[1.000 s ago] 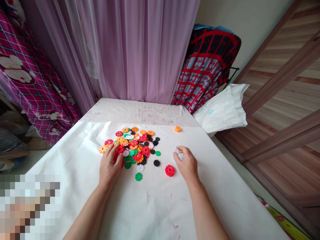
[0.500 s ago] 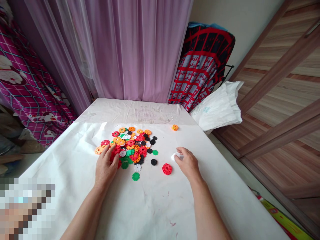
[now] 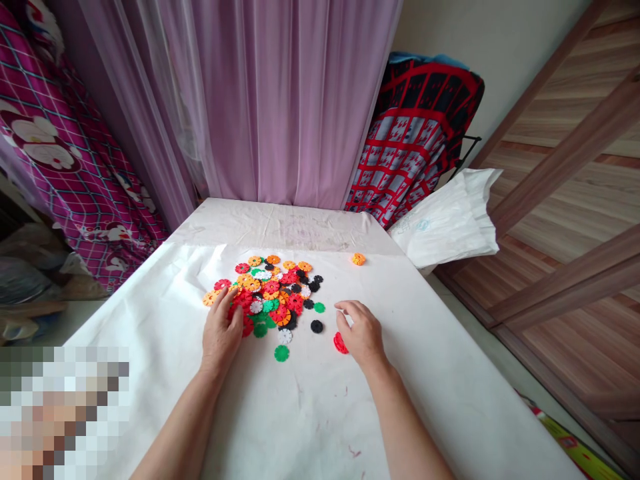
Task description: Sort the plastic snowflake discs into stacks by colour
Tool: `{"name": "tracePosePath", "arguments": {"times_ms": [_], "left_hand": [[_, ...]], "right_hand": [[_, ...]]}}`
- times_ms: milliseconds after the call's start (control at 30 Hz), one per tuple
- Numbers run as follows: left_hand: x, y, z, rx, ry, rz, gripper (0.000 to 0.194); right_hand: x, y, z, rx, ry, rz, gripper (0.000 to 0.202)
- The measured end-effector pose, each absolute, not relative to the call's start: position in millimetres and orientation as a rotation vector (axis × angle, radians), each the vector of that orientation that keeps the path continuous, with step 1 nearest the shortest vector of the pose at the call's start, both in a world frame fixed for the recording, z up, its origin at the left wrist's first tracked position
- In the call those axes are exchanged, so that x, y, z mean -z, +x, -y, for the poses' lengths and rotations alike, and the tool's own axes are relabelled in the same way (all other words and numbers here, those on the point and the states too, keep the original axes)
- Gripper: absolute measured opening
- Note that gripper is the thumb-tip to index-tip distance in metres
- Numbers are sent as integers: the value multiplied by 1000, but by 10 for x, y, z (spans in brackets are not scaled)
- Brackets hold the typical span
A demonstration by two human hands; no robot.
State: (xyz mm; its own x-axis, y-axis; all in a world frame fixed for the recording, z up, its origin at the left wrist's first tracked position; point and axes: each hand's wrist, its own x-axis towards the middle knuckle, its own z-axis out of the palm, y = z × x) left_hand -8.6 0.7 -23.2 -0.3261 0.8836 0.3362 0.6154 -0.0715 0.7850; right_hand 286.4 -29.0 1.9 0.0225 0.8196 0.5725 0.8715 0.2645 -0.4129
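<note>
1. Presently, nearest on the white-covered counter (image 3: pixel 320 427) lies one green disc (image 3: pixel 281 353), flat and alone. A white disc (image 3: pixel 285 336) is just beyond it, and a black disc (image 3: pixel 317 327) lies apart to the right.

2. The right hand (image 3: pixel 363 333) is next to the red discs (image 3: pixel 341 343), which seem to be stacked and are partly covered by it. Its thumb and forefinger are apart, curved with a moderate gap. I see no disc gripped, but the space under the palm is hidden.

3. The left hand (image 3: pixel 221 331) rests at the near left side of the pile, with its fingers spread over red pieces. It looks wide and loose, although its fingertips are partly lost among the discs.

4. The pile of discs (image 3: pixel 271 288) spreads between the two hands and beyond them: red, orange, green, white and black, with notched rims, many overlapping.

5. In my judgement, the step in hand is the handling of single discs, at a moment without a firm grip. The next move calls for a narrow pinch at one rim, because thin overlapping pieces could slide together. The left fingers could steady their neighbours.

6. Farther away, well apart from the pile, sits a small orange group (image 3: pixel 359 259). Behind the counter hangs a purple curtain (image 3: pixel 280 107).
</note>
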Motion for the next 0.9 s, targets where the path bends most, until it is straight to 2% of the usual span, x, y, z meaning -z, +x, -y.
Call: {"name": "tracePosePath", "arguments": {"times_ms": [367, 633, 900], "left_hand": [[231, -113, -54, -1475, 1458, -1874, 40], [239, -105, -51, -1513, 1457, -1854, 39], [233, -84, -55, -1489, 1484, -1870, 41]], "right_hand": [[-104, 2049, 292, -96, -1672, 2161, 15], [-177, 1696, 70, -106, -1805, 2246, 31], [-156, 1706, 76, -80, -1802, 2230, 20]]}}
